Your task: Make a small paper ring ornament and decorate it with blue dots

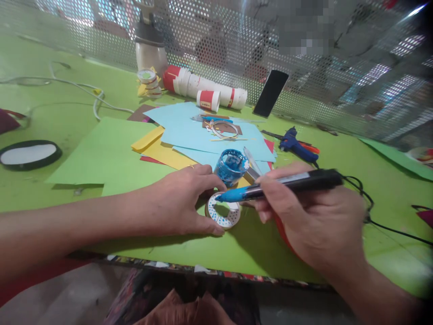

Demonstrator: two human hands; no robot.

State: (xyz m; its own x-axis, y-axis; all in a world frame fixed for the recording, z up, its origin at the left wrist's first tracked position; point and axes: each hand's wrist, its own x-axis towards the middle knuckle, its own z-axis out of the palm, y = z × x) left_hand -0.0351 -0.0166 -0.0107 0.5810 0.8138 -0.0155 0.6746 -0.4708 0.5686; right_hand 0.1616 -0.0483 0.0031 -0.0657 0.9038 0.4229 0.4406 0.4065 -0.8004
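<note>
A white ring [233, 216] patterned with small blue dots lies near the table's front edge, a green surface showing through its hole. My left hand [192, 198] grips it from the left, thumb at the near side and fingers at the far side. In my right hand [304, 212] is a black marker [291, 183] with a blue front end. Its tip is at the ring's upper left rim; whether it touches cannot be made out. Just behind the ring stands a blue-smeared clear jar [232, 166].
Light blue paper sheets [189, 126], a yellow sheet [169, 151] and a green sheet [101, 149] lie behind. Paper cups [208, 100], a phone [271, 93] and a blue glue gun [296, 144] are farther back, before a perforated metal screen [209, 45]. A white cable [77, 84] runs left.
</note>
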